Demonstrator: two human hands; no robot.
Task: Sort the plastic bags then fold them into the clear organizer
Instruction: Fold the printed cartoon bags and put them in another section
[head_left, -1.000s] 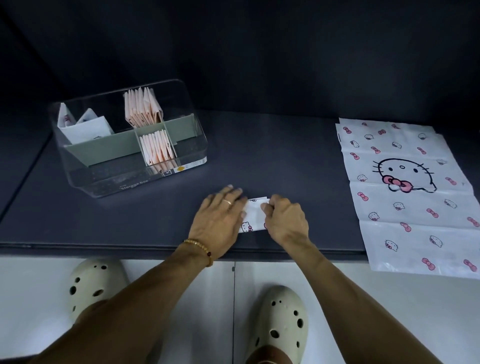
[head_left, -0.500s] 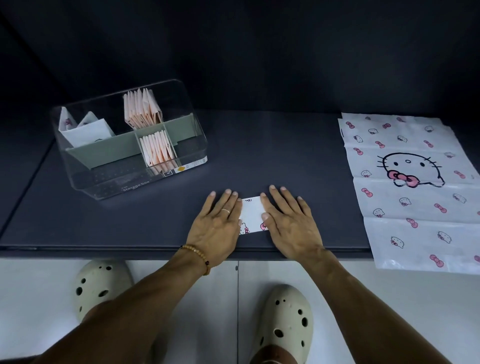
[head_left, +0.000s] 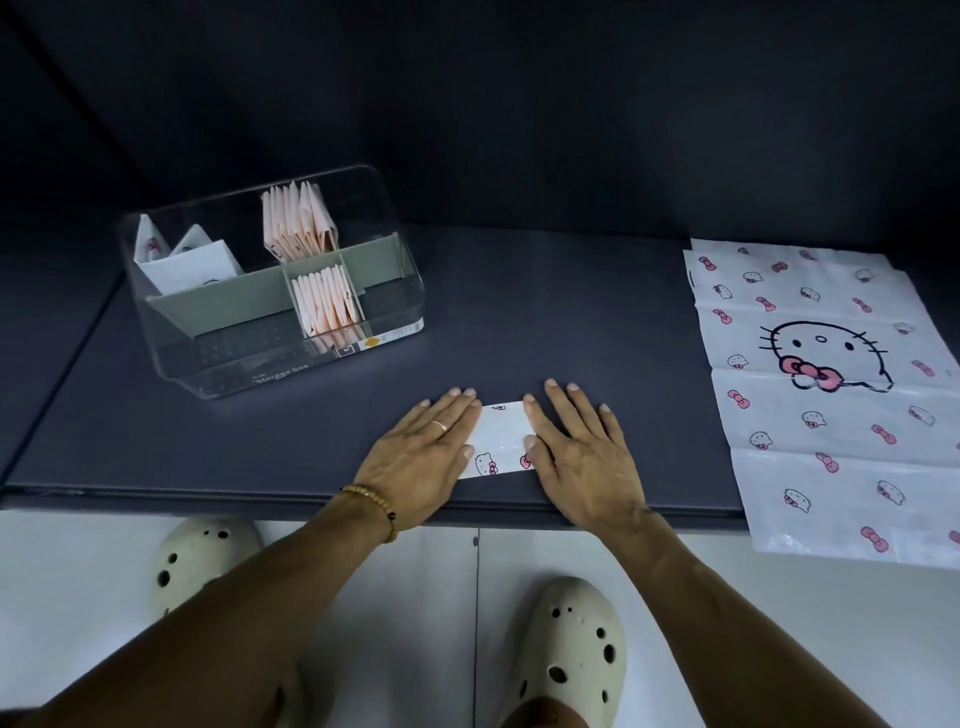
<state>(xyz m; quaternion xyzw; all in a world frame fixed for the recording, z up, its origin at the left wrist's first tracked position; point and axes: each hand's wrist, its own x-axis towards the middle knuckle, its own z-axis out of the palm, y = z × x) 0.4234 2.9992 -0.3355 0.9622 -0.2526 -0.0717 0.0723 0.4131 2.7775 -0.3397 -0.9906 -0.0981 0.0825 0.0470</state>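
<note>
Both hands are flat, fingers straight, left hand and right hand pinning the folded bag between them, short axis running 12-to-6, so the clear organizer up at 10 o'clock sits nearer the left.

Both hands cover the ends of the folded bag; the flat bags at the tabletop's right edge run out of frame.
</note>
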